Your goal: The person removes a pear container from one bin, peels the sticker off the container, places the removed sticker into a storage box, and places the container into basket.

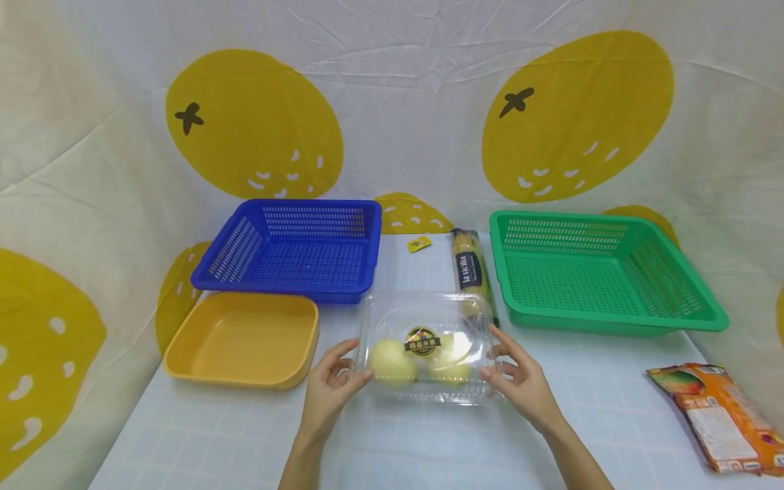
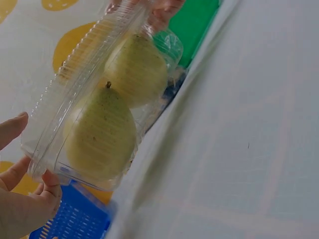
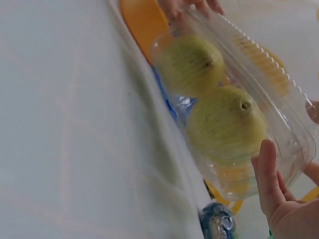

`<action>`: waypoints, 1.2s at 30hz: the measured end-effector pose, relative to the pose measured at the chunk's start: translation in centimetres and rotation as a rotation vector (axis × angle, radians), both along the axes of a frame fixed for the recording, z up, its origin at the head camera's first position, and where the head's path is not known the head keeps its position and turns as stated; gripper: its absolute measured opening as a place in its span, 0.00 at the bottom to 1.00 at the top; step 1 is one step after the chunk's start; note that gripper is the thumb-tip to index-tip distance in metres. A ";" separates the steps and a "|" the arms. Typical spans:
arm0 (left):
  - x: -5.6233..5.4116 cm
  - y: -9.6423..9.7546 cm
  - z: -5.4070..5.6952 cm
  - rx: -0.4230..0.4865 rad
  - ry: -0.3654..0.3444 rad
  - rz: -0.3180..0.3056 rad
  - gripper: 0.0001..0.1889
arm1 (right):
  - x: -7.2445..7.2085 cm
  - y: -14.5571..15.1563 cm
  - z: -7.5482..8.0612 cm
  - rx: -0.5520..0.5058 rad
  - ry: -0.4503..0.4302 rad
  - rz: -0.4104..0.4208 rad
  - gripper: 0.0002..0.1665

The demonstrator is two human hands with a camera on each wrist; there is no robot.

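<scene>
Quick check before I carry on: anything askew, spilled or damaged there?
Nothing looks spilled or damaged; the fruits sit inside the clear box, gripped by the left hand and right hand. Only the orange packet seems askew: slanted at the table's right side, apart from everything else.

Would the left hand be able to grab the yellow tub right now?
Probably not just yet: the left hand is busy gripping the clear box. If it let go, likely yes, because the yellow tub is close beside it and nothing seems to stand between them.
</scene>
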State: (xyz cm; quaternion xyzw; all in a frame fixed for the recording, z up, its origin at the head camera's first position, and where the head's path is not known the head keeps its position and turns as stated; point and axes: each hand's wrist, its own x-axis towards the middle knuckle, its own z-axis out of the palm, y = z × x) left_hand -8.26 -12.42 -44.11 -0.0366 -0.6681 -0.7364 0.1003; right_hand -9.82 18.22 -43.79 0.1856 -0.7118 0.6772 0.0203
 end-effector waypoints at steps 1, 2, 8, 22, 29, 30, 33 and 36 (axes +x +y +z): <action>0.1 0.0 -0.1 0.001 -0.008 0.000 0.28 | 0.1 0.0 -0.1 0.005 -0.004 -0.001 0.40; 0.1 0.0 -0.2 0.005 -0.017 0.001 0.28 | 0.1 0.0 -0.2 0.010 -0.008 -0.003 0.40; 0.3 0.0 -0.7 0.028 -0.041 -0.003 0.29 | 0.4 0.0 -0.7 0.034 -0.051 -0.029 0.41; 0.0 0.1 -1.6 -0.024 -0.007 0.000 0.27 | 0.1 0.1 -2.0 0.065 -0.073 -0.032 0.41; -0.1 0.0 -1.7 -0.039 -0.012 0.018 0.27 | 0.0 -0.1 -2.1 0.074 -0.083 -0.043 0.42; -0.2 -0.1 -1.7 -0.040 -0.015 0.021 0.27 | 0.0 -0.1 -2.1 0.076 -0.082 -0.043 0.42; -0.2 -0.2 -1.7 -0.041 -0.024 0.028 0.27 | 0.0 -0.3 -2.1 0.078 -0.073 -0.034 0.42; -0.2 -0.3 -1.8 -0.048 -0.025 0.035 0.27 | -0.1 -0.4 -2.1 0.080 -0.068 -0.026 0.42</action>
